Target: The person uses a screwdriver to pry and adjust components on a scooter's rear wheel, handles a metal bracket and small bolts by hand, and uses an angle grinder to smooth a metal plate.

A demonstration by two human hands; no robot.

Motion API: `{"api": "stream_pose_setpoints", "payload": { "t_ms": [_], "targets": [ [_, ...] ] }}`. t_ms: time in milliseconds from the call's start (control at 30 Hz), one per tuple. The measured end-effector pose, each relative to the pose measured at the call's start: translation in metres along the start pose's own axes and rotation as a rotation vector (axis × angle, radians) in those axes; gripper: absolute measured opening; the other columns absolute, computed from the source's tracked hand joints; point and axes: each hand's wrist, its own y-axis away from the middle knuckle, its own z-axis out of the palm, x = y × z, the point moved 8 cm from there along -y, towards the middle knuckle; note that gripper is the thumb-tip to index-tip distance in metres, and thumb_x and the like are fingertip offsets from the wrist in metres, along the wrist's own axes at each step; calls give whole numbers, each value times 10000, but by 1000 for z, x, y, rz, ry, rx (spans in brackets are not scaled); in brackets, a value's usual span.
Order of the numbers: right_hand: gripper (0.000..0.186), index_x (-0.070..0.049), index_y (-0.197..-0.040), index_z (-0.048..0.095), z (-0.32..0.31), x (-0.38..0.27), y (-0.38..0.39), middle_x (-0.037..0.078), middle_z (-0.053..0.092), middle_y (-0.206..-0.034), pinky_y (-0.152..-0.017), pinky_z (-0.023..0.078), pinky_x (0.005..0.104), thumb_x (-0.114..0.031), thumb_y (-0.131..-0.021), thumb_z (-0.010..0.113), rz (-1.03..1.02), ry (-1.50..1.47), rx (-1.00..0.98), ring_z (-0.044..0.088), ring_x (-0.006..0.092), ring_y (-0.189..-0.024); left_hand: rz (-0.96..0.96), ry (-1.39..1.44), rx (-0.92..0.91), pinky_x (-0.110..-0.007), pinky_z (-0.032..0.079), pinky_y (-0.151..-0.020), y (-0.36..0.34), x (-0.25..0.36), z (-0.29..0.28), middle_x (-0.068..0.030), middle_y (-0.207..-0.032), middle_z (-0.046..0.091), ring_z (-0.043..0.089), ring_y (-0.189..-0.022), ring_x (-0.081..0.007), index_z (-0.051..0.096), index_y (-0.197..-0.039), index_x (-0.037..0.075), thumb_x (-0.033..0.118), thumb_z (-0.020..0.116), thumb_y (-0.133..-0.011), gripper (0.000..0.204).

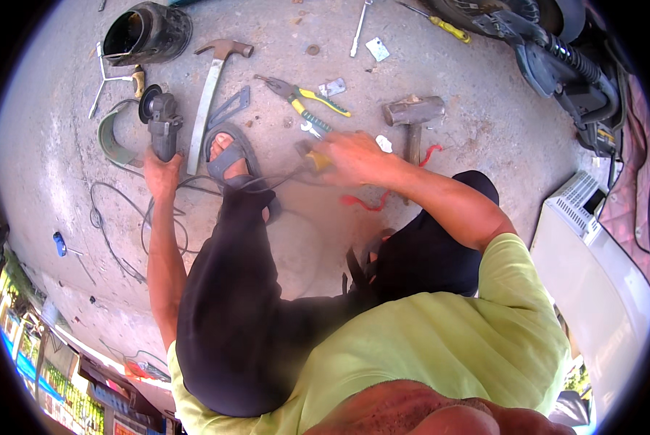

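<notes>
My left hand (162,172) is wrapped round the rear body of a dark angle grinder (165,127), whose disc points away from me. In the middle, my right hand (358,156) is closed on a small yellow object (316,161) with a brownish end, too blurred to name. A dark cord (216,190) loops over the ground from near the grinder and passes close to that object. Just beyond my right hand lie combination pliers (307,101) with yellow and green grips. A claw hammer (212,87) rests between the grinder and the pliers.
A sledgehammer (414,112) and red string (368,204) lie to the right. At far left stand a black bucket (169,36) and a curved green piece (109,138). A blue-handled screwdriver (60,244) lies left. A motorbike (557,65) and white casing (593,254) border the right.
</notes>
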Motion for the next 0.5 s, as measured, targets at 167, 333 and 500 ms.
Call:
{"api": "stream_pose_setpoints", "payload": {
  "t_ms": [167,333,500],
  "targets": [
    [610,-71,-1276,627,-22,-2,1,175,643,-1173,-948,485,463,-388,-770,750,-69,-93,214,598,380,-1143,64,207,-55,-392,474,-953,15,60,-70,-221,-1182,638,623,-1097,-316,516,-1307,-84,251,796,-717,734],
    [719,-2,-1329,571,-64,-61,-10,188,624,-1246,-1005,460,455,-478,-815,736,-331,-537,328,575,379,-1192,290,1059,-317,-413,487,-923,41,153,-104,-177,-1159,595,599,-1046,-263,493,-1334,-20,235,808,-701,752],
    [886,20,-1450,404,-98,-112,-7,252,594,-1259,-1016,454,438,-510,-825,741,-496,-806,270,572,360,-1218,546,1420,-503,-456,407,-996,51,240,-124,-138,-1177,544,536,-1083,-266,402,-1424,42,304,807,-697,873]
  ]
}}
